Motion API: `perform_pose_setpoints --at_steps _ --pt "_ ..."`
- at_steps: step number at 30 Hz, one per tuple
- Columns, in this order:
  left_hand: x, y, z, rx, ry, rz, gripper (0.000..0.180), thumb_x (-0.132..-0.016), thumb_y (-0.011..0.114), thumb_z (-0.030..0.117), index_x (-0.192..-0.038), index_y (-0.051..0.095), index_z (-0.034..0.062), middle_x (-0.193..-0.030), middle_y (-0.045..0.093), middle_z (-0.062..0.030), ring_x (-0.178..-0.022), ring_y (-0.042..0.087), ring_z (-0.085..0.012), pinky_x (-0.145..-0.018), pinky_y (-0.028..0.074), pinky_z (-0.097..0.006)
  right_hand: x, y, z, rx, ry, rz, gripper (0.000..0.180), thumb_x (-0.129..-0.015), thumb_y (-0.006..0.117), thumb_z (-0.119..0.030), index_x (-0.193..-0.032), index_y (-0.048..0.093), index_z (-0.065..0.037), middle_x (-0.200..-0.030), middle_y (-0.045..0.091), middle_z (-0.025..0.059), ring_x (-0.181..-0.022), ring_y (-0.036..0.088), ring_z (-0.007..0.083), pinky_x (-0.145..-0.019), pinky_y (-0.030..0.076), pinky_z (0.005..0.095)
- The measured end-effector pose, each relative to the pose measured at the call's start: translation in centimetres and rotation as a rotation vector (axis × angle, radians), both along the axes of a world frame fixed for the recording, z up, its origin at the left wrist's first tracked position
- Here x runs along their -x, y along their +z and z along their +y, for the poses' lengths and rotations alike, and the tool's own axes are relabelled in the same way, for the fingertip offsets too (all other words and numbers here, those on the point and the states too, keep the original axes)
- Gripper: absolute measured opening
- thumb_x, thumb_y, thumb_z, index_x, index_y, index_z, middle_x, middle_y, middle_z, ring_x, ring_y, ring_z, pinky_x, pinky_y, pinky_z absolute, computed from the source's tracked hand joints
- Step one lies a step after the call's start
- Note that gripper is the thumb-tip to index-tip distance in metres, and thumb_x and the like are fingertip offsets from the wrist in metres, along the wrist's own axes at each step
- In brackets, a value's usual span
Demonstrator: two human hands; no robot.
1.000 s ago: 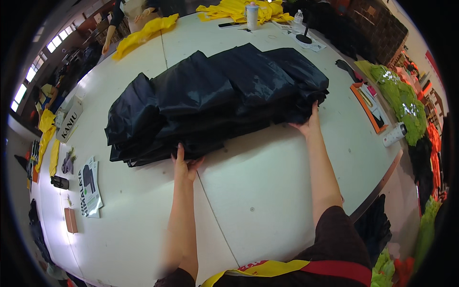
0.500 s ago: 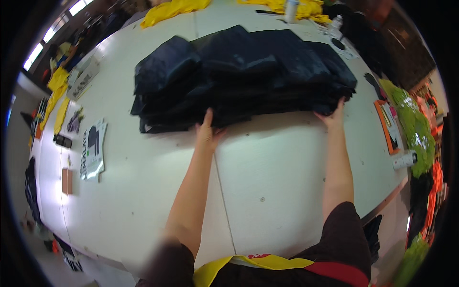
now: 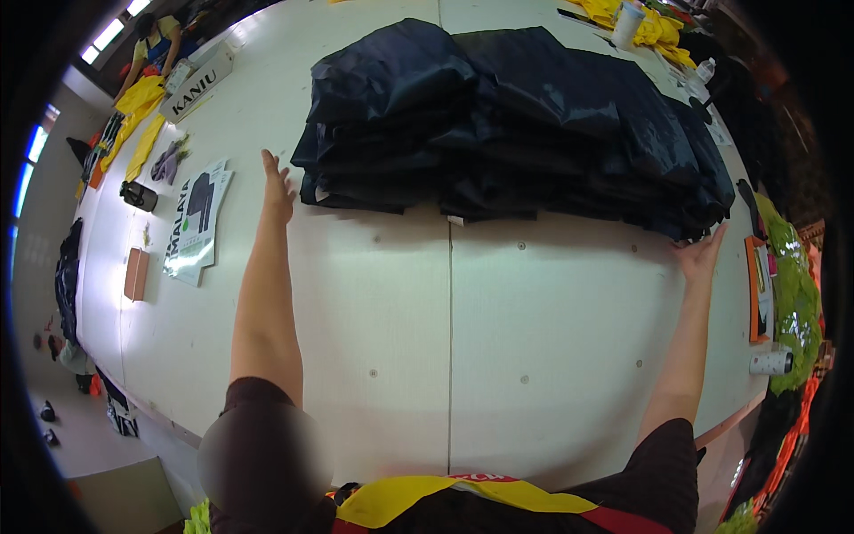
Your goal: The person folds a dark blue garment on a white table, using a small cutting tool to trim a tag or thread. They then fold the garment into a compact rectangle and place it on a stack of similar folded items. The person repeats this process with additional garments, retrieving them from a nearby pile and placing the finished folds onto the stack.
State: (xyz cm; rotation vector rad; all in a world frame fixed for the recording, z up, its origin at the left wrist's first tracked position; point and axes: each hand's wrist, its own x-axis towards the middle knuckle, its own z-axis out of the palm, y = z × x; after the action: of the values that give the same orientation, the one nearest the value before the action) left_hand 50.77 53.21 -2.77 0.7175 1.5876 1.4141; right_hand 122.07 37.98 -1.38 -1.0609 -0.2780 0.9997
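A wide stack of folded, glossy dark navy fabric (image 3: 525,116) lies across the far middle of the white table (image 3: 525,311). Its layers are uneven along the near edge, and a small white tag peeks out below. My left hand (image 3: 279,187) is off the pile's left end, fingers stretched and apart, holding nothing. At the near right corner, my right hand (image 3: 699,255) touches the pile with thumb and fingers spread; some fingertips are hidden against the fabric.
Left of my arm lie plastic packets (image 3: 197,222), a small brown box (image 3: 136,274), a black cylinder (image 3: 138,197) and a white box (image 3: 200,84). On the right are an orange tray (image 3: 759,289) and a white canister (image 3: 770,362). Another person (image 3: 156,49) is at the far left.
My left hand has let go of the pile's near edge and moved left past its end. My right hand stays at the right corner. The view has shifted, so the stack appears larger.
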Motion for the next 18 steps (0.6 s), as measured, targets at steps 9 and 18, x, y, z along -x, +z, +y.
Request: perform_pose_setpoints --at_steps 9,18 --pt "-6.1 1.1 1.1 0.111 -0.413 -0.056 0.068 -0.075 0.067 0.046 -0.128 0.045 0.0109 -0.125 0.051 -0.0076 -0.114 0.048 -0.0204 -0.095 0.041 -0.035 0.9 -0.7 1.6 0.095 -0.046 -0.028 0.095 -0.078 0.045 -0.069 -0.145 0.008 -0.014 -0.150 0.010 0.0149 -0.135 0.015 0.0401 -0.100 0.013 0.0676" --pt "-9.2 0.7 1.0 0.051 -0.435 -0.138 0.067 -0.075 0.068 0.045 -0.127 0.044 0.0097 -0.123 0.052 -0.0105 -0.110 0.052 -0.0225 -0.090 0.047 -0.036 -1.2 -0.8 4.2 0.078 -0.093 -0.006 0.091 -0.079 0.049 -0.066 -0.144 0.015 -0.013 -0.146 0.021 0.0155 -0.132 0.023 0.0380 -0.101 0.023 0.0618"
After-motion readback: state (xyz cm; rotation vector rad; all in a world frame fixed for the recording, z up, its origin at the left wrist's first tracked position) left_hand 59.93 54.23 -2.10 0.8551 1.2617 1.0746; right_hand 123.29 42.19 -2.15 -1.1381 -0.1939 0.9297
